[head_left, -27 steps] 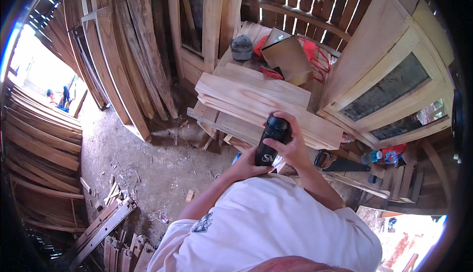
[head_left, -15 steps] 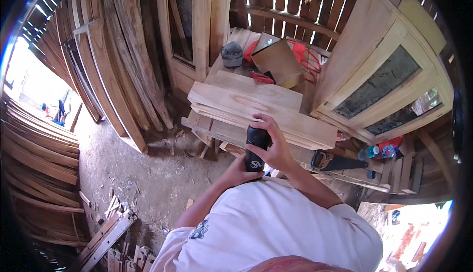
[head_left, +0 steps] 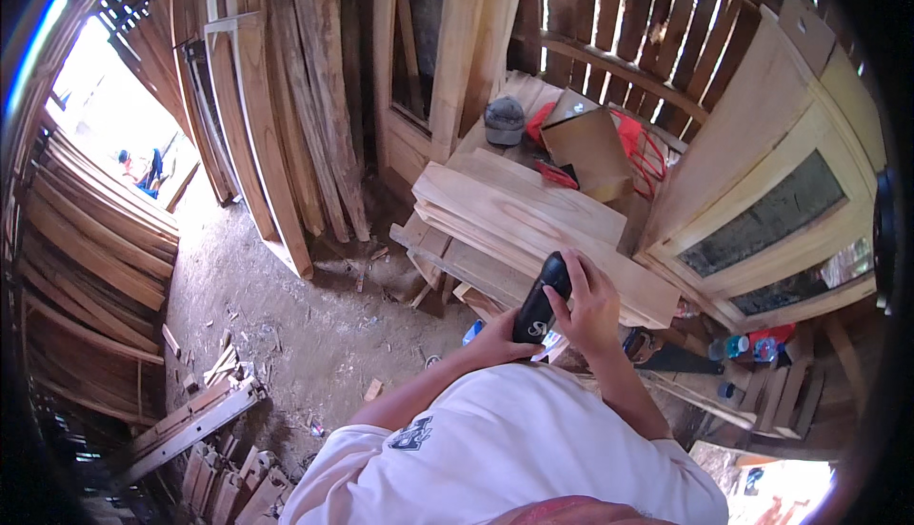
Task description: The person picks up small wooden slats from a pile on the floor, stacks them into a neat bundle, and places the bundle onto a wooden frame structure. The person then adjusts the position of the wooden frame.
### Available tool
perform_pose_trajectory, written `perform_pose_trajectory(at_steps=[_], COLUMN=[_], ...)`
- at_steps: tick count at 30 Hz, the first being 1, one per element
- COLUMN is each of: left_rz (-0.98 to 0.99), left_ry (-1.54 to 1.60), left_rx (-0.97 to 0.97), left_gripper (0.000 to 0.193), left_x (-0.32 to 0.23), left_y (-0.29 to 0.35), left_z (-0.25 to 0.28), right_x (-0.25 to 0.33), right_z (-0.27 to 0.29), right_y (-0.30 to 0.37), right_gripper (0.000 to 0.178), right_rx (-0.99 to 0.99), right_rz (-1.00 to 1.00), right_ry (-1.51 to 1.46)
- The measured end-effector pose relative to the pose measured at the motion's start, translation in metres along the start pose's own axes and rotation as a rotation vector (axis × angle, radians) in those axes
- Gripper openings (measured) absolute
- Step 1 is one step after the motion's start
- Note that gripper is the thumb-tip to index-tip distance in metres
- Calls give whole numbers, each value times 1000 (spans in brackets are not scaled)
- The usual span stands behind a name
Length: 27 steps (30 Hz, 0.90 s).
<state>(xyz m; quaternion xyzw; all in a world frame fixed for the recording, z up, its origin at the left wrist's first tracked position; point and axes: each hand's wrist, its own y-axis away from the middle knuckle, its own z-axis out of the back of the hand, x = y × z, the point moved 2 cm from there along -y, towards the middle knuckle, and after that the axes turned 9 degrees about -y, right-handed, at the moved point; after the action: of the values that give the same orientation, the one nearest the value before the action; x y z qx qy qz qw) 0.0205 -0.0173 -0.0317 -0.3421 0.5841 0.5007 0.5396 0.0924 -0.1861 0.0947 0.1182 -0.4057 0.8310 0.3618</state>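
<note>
My left hand (head_left: 495,340) cups the lower end and my right hand (head_left: 592,310) curls half-closed round the upper end of the black cylinder (head_left: 537,310) between them, probably stiff, light and slippery, best gripped mid-body.

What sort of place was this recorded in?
Probably a woodworking shop: planed boards are stacked in front, long timbers stand to the left, and a handsaw lies at the right.
</note>
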Motion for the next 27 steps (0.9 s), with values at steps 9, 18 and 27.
perform_pose_trajectory(at_steps=[9, 18, 27], left_rz=[-91, -82, -148], left_ry=[-48, -130, -223], left_rx=[-35, -101, -129], left_gripper=[68, 76, 72], left_x=[7, 23, -5], left_y=[-1, -3, 10], left_z=[-8, -8, 3], right_x=[2, -44, -40], right_z=[-5, -16, -27], right_y=[15, 13, 19], right_gripper=[55, 47, 63], right_rx=[-39, 39, 39], right_rz=[-41, -360, -567], right_ry=[-89, -619, -1074])
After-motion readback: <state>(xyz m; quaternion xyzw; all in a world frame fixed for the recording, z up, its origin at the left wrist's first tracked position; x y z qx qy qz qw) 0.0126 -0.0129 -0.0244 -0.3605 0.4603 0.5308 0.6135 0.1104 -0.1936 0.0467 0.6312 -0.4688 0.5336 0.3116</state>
